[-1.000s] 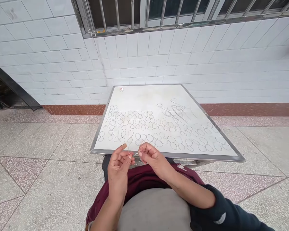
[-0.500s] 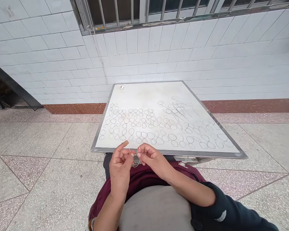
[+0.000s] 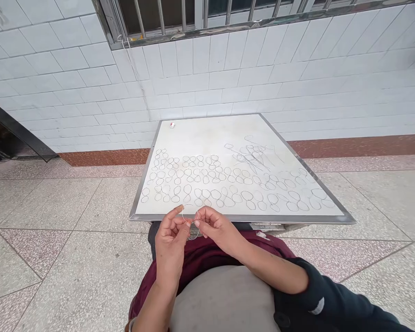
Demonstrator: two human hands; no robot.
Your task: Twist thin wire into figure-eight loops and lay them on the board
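Observation:
A thin looped wire or cord [image 3: 194,239] is pinched between my two hands, just in front of the near edge of a white board [image 3: 207,133]. My left hand [image 3: 172,237] grips it between thumb and fingers, with one fingertip raised against the upper loop. From the right, my right hand [image 3: 215,227] pinches the same loop with thumb and forefinger. The fingertips of both hands almost touch, and a small orange-red spot shows between them. On the board lie many thin figure-eight loops [image 3: 251,199] in rows.
Toward the board's back right is a tangled pile of loops and straight strands [image 3: 251,157]. A small red and white item [image 3: 172,125] sits at the back left corner. Behind the board stands a white tiled wall [image 3: 221,87] with a barred window above.
My left forefinger now catches the upper loop, which is spread a little wider. Both hands have shifted slightly left in the picture. The view has tilted slightly.

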